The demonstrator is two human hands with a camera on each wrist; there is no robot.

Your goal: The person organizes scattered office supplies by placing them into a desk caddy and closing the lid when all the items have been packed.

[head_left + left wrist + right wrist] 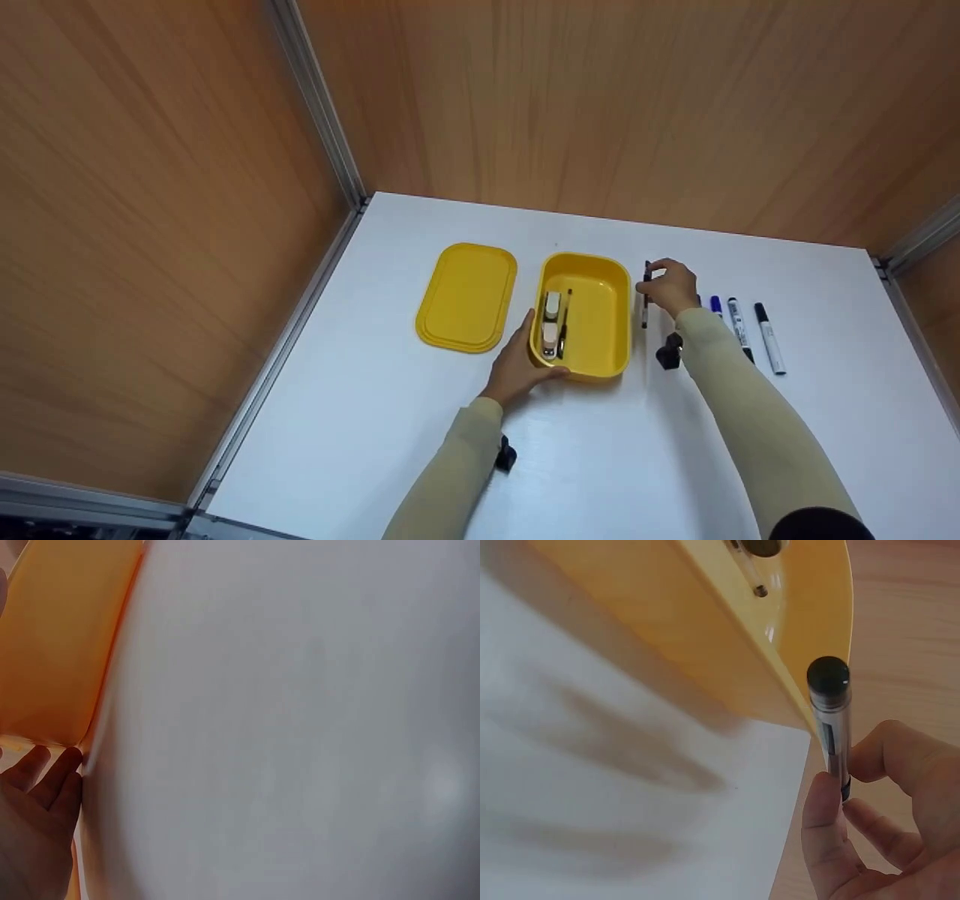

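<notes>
We are seeing our right hand [671, 287] pinching a dark pen [646, 294] between thumb and fingers [832, 840], just right of the yellow box [600, 315]. In the head view the hand is covering the pen's middle, so only its two ends are showing; the right wrist view is giving us the capped end [828, 679] rising above the fingertips, close beside the box's outer wall [727, 652], but we cannot tell whether they are touching.

Our left hand [517, 367] is resting against the box's near left corner, fingers [52, 780] lying fairly straight along the wall, not curled round it. The left wrist view is blurring almost everything into white table and a yellow patch [60, 637].

Inside the box, a stapler [551, 324] and a thin dark stick [565, 324] are lying on the side nearer our left fingers; the half nearer our right fingers is bare yellow floor.

Beyond our right wrist, a blue marker [716, 305] is partly hidden by the sleeve, with two black markers [754, 334] lying clear past it. The lid [466, 296] is sitting apart, left of the left fingers. White table [825, 420] is running wide toward us, with metal-edged wooden walls closing the far side.
</notes>
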